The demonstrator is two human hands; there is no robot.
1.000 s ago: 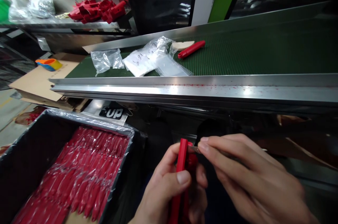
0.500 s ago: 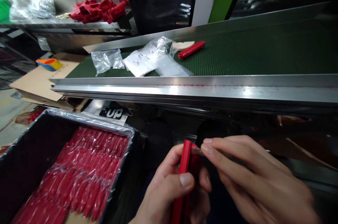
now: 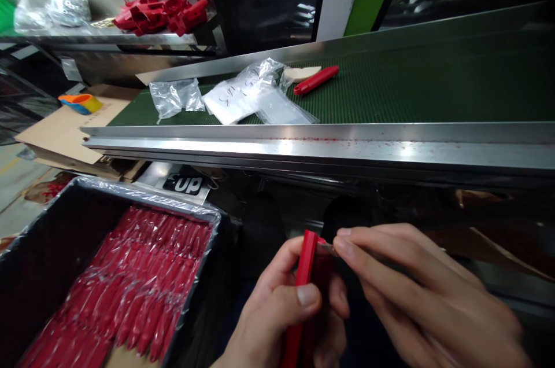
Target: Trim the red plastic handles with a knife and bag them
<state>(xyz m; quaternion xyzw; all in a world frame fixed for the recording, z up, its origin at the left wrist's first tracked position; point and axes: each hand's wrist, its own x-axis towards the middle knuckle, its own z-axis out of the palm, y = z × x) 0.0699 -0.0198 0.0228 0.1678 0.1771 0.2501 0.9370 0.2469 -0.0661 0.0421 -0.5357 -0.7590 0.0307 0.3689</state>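
Observation:
My left hand (image 3: 277, 310) is closed around a long red plastic piece (image 3: 306, 261), held upright with the thumb across its front. Between the thumb and fingers of my right hand (image 3: 416, 281) is a small thin metal blade (image 3: 326, 249). The blade's tip touches the red piece near its upper end, on the right side. My fingers cover most of the blade and the lower part of the red piece.
A plastic-lined bin (image 3: 208, 212) of bagged red pieces (image 3: 143, 275) stands at left. Across the front runs a green conveyor belt (image 3: 411, 90) with plastic bags (image 3: 243, 93) and a red handle-like piece (image 3: 316, 80). Red parts (image 3: 160, 14) lie on the metal shelf behind.
Both hands, the red piece and the blade sit very slightly further right in view. Each grip stays the same.

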